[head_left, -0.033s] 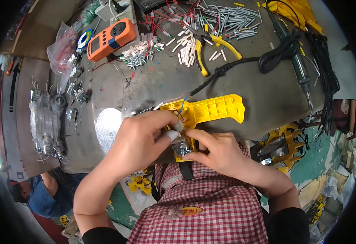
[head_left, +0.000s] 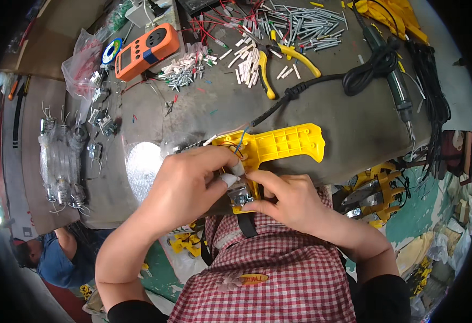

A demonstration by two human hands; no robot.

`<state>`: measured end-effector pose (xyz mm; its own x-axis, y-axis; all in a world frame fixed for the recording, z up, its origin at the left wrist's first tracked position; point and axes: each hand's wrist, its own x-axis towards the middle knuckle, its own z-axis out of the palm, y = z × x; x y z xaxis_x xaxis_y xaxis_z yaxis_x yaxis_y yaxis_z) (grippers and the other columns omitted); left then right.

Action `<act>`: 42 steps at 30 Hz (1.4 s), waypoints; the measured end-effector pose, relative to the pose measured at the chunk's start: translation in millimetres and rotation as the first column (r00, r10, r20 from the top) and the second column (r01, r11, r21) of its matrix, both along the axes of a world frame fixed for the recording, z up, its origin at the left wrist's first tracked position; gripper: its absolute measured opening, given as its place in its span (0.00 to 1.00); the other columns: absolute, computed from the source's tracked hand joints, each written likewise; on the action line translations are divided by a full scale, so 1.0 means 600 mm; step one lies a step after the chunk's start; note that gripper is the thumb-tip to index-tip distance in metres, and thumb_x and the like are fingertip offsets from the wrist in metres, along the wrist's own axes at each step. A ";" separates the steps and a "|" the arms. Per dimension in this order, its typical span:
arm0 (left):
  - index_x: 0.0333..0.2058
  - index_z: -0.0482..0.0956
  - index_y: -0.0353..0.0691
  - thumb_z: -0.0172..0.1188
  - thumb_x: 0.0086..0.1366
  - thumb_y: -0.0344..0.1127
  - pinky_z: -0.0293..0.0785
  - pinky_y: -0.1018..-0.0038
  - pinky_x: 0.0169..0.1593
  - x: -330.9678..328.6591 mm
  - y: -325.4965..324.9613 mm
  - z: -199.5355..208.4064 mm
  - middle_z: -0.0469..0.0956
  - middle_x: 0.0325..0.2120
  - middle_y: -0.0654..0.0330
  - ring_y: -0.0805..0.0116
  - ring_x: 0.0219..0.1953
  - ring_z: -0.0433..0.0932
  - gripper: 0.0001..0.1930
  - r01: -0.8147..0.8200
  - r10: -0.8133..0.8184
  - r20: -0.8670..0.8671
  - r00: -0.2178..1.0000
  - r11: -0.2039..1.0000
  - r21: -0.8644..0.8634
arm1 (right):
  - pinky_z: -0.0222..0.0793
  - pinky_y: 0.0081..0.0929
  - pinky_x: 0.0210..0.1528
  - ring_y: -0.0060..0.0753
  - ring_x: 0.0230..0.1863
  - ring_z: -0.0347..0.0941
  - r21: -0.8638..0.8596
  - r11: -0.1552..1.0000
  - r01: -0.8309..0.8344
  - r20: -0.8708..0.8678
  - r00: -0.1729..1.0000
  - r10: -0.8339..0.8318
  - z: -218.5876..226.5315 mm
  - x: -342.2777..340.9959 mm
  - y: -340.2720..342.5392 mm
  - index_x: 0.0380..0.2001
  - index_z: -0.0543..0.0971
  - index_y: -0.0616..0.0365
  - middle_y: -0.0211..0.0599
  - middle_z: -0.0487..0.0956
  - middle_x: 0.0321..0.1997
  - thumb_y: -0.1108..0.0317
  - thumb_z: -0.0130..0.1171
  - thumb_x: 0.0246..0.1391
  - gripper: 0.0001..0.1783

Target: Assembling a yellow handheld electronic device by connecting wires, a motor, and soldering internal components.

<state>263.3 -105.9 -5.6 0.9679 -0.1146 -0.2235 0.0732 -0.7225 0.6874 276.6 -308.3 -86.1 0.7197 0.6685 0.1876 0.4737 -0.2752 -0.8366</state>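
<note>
An open yellow plastic housing with a ribbed handle (head_left: pixel 290 143) lies at the table's near edge. Blue and dark wires (head_left: pixel 240 144) and a black cord enter it at the far side. My left hand (head_left: pixel 188 175), thumb and forefinger in pale fingertip covers, is closed in a pinch over the housing's middle; what sits in the pinch is hidden. My right hand (head_left: pixel 292 200) is closed on the housing's near part, its forefinger reaching towards the left fingertips. Between the hands shows a shiny metal part (head_left: pixel 241 197) seated in the housing, beside my right thumb.
Beyond lie yellow-handled pliers (head_left: pixel 265 75), white sleeves (head_left: pixel 247 67), metal rods (head_left: pixel 311 27) and an orange meter (head_left: pixel 148 52). A soldering iron (head_left: pixel 395 81) with coiled cable lies right. Bagged metal coils (head_left: pixel 62 161) lie left. Another person (head_left: pixel 66 261) is at lower left.
</note>
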 end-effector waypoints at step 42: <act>0.39 0.72 0.39 0.60 0.43 0.21 0.73 0.67 0.29 0.026 0.032 0.014 0.75 0.26 0.56 0.55 0.25 0.75 0.20 0.499 -0.545 0.057 0.837 0.801 0.330 | 0.67 0.32 0.23 0.38 0.19 0.73 -0.059 0.996 -0.071 -0.044 0.997 0.069 -0.001 0.016 0.001 0.43 0.73 0.57 0.34 0.72 0.17 0.55 0.69 0.42 0.28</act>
<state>278.8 -86.5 3.1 0.8029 -0.5640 -0.1931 -0.4546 -0.7887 0.4139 286.2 -307.9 -86.8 0.6772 0.7266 0.1157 0.4582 -0.2934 -0.8390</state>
